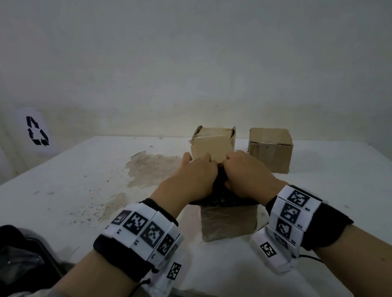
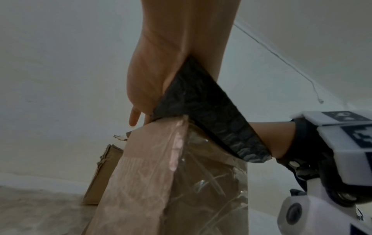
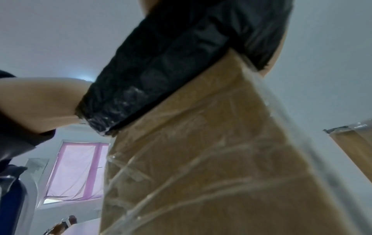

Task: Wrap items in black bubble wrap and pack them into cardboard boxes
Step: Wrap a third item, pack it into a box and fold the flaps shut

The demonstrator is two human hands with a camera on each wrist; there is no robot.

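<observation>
A small cardboard box [image 1: 229,224] bound in clear tape stands on the white table [image 1: 85,192] near its front edge. A bundle of black bubble wrap [image 1: 220,200] sits in the box's open top and bulges over the rim. My left hand [image 1: 193,175] lies flat over the bundle and presses on it, thumb out to the left. My right hand [image 1: 243,169] grips the bundle from the right, fingers curled and thumb tucked against the wrap. The left wrist view shows the wrap [image 2: 203,108] wedged between palm and box [image 2: 151,174]. What is inside the wrap [image 3: 171,63] is hidden.
A second cardboard box [image 1: 210,146] with a torn top stands just behind my hands, and a third box [image 1: 271,152] stands to the back right. A brown stain [image 1: 153,170] marks the table on the left. A dark bag [image 1: 11,254] lies off the table's left front corner.
</observation>
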